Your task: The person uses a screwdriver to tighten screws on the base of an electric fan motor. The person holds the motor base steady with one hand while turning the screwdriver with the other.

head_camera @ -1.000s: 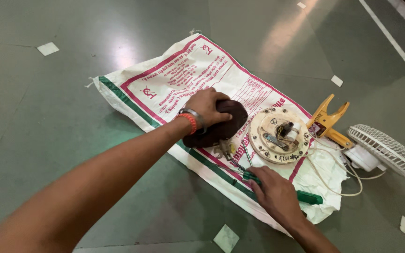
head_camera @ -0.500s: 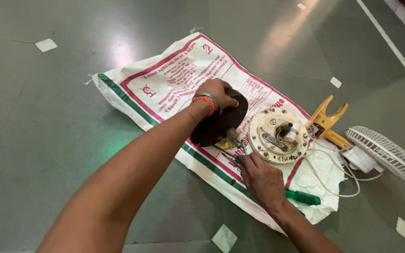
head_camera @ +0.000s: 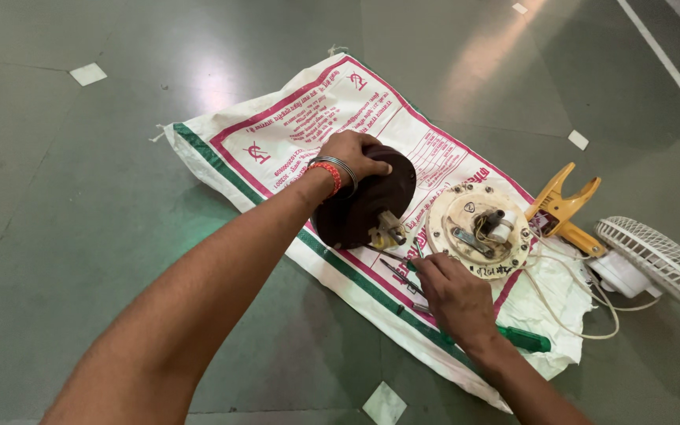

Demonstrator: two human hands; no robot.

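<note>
On a white woven sack (head_camera: 293, 134) with red print and green stripe, the left hand (head_camera: 356, 155) grips the dark round motor housing (head_camera: 364, 201) tilted on its edge, while the right hand (head_camera: 454, 295) pinches a thin screwdriver (head_camera: 417, 253) beside the cream round plate (head_camera: 478, 228).

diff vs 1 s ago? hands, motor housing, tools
The right hand moved off the green-handled screwdriver toward the thin tools beside the dark brown motor housing and now touches them; whether it grips one is unclear. The left hand keeps holding the housing, now tipped up more on its edge. The cream round plate, yellow clamp, small white fan and printed sack are unchanged.
</note>
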